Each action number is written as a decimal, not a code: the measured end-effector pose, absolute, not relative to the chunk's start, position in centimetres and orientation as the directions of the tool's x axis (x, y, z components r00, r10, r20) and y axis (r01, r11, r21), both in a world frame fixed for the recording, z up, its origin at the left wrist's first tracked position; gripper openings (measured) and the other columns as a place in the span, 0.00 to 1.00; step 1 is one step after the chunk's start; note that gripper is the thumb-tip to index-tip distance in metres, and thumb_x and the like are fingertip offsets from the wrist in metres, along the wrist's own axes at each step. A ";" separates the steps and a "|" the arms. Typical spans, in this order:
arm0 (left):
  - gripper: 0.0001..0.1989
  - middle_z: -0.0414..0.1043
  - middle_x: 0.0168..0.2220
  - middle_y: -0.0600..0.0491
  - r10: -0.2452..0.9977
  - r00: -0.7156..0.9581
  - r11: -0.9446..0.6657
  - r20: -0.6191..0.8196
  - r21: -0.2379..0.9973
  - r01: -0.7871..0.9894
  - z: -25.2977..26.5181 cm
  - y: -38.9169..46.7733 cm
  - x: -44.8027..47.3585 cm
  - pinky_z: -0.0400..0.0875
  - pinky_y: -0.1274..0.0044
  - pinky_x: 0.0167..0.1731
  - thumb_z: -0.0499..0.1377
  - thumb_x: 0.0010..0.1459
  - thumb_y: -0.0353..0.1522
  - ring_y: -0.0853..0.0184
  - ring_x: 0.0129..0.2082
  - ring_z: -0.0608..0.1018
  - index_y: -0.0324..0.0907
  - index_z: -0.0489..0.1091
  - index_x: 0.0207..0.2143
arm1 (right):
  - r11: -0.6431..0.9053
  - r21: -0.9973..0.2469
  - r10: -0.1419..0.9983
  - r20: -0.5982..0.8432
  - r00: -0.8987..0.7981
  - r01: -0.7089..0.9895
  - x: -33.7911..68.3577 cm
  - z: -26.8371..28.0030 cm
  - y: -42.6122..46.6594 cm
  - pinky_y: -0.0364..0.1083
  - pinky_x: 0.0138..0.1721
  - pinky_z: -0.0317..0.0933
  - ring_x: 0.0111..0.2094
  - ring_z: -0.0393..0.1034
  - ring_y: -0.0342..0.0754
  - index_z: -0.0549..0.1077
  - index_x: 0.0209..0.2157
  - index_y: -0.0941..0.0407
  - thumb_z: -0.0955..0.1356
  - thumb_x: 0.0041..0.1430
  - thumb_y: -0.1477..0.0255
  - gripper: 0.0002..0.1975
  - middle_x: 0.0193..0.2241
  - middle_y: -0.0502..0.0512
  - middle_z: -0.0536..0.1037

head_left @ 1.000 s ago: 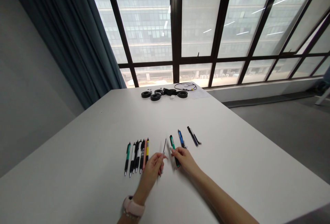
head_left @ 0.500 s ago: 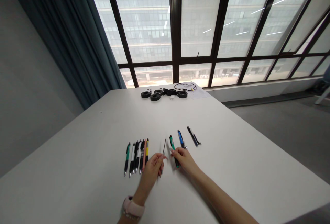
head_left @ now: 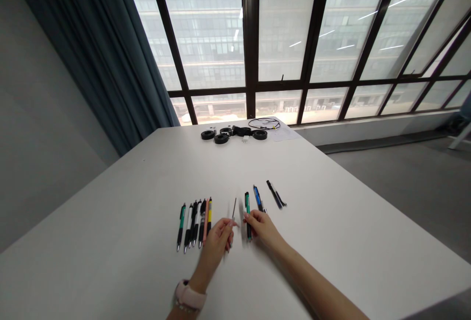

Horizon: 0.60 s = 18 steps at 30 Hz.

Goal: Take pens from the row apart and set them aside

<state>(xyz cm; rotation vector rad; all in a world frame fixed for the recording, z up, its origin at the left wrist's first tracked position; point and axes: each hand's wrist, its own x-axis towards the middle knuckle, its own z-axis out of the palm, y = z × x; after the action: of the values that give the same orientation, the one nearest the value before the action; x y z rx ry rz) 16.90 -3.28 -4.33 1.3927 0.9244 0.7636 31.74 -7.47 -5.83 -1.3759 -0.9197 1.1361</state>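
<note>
My left hand (head_left: 221, 235) is closed, pinching a thin dark rod (head_left: 234, 207) that looks like a pen refill; its lower part is hidden by the fingers. Facing it, my right hand (head_left: 262, 225) grips a green and black pen (head_left: 248, 203) by its lower half, pointing nearly straight away from me. Left of my left hand lies a row of several pens, among them a green pen (head_left: 182, 216) and a yellow pen (head_left: 210, 209). Beyond my right hand rests a blue pen (head_left: 257, 196), partly hidden at its near end by the fingers.
Two dark slim pieces (head_left: 275, 194) lie farther right on the white table (head_left: 121, 222). At its far end are several black rolls (head_left: 221, 139), a looped black cable (head_left: 264, 123) and a sheet of paper (head_left: 284, 134). Windows and a blue curtain (head_left: 110, 55) stand behind.
The green pen in my right hand has turned from a slant to nearly straight, its far end shifting slightly right. My left hand is almost still.
</note>
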 end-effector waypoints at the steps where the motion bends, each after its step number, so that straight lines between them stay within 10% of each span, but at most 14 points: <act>1: 0.26 0.58 0.14 0.62 0.882 0.463 0.056 -0.086 0.995 0.078 -4.4 -3.3 16.9 0.53 0.83 0.13 0.58 0.44 0.55 0.76 0.12 0.60 0.39 0.68 0.27 | -0.126 -0.990 0.960 -0.138 0.243 -0.067 31.7 -5.9 -7.5 0.40 0.15 0.47 0.12 0.57 0.39 0.65 0.22 0.56 0.65 0.46 0.45 0.26 0.10 0.43 0.64; 18: 0.28 0.58 0.14 0.63 0.877 0.473 0.050 -0.089 0.994 0.094 -4.8 -3.1 16.8 0.53 0.83 0.14 0.57 0.44 0.56 0.76 0.12 0.59 0.38 0.68 0.29 | -0.120 -0.989 0.963 -0.136 0.233 -0.084 31.7 -5.8 -7.5 0.40 0.15 0.48 0.11 0.57 0.39 0.64 0.21 0.56 0.65 0.43 0.42 0.28 0.10 0.43 0.63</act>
<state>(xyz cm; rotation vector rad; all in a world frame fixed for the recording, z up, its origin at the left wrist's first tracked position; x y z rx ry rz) 16.81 -3.12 -4.81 1.4076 0.9226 0.7480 31.70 -7.45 -5.81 -1.3553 -0.9162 1.1517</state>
